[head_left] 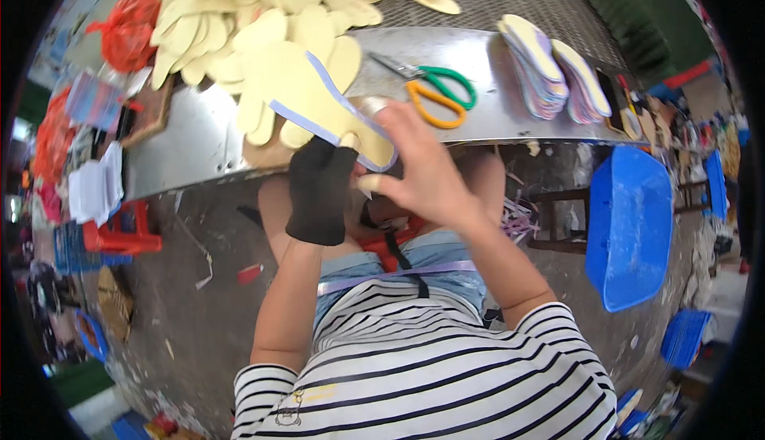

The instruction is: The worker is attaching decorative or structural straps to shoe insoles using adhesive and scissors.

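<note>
A pale yellow insole (319, 93) with a lavender binding strip (325, 80) round its heel and part of its sides is held above the near edge of the metal table. My left hand (323, 189), in a black fingerless glove, grips it near the heel with the thumb on top. Around the heel curves my right hand (422, 161), its covered fingertips at the far edge and its thumb just below the near one. A lavender strip (438, 268) crosses my lap; whether it joins the binding cannot be seen. Scissors (430, 89) with green and orange handles lie beyond my right hand.
Many plain insoles (239, 2) are heaped at the far left of the metal table (187, 133). Stacked bound insoles (535, 70) stand at its right. A red plastic bag (131, 30), a red stool (127, 229) and a blue tub (629, 229) are around the table.
</note>
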Demonstrator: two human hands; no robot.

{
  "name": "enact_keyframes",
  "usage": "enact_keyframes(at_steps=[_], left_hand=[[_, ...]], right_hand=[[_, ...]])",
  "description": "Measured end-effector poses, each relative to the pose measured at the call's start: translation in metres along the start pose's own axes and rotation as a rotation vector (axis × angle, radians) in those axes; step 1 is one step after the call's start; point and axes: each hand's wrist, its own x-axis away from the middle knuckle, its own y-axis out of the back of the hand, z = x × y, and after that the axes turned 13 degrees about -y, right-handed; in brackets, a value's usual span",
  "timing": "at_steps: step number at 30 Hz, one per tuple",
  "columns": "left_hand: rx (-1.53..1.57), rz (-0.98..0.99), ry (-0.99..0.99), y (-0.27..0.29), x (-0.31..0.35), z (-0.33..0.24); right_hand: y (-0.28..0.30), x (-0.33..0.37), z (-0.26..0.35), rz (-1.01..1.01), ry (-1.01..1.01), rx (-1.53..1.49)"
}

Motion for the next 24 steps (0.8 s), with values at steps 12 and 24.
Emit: enact_keyframes(at_steps=[12, 24], left_hand=[[0.461, 0.472, 0.068, 0.003, -0.023, 0.002], [0.754, 0.344, 0.209, 0.019, -0.028, -0.006]], right_hand=[[0.159, -0.033, -0.109, -0.543, -0.188, 0.782], [0.058, -0.004, -0.048, -0.087, -0.076, 0.198]])
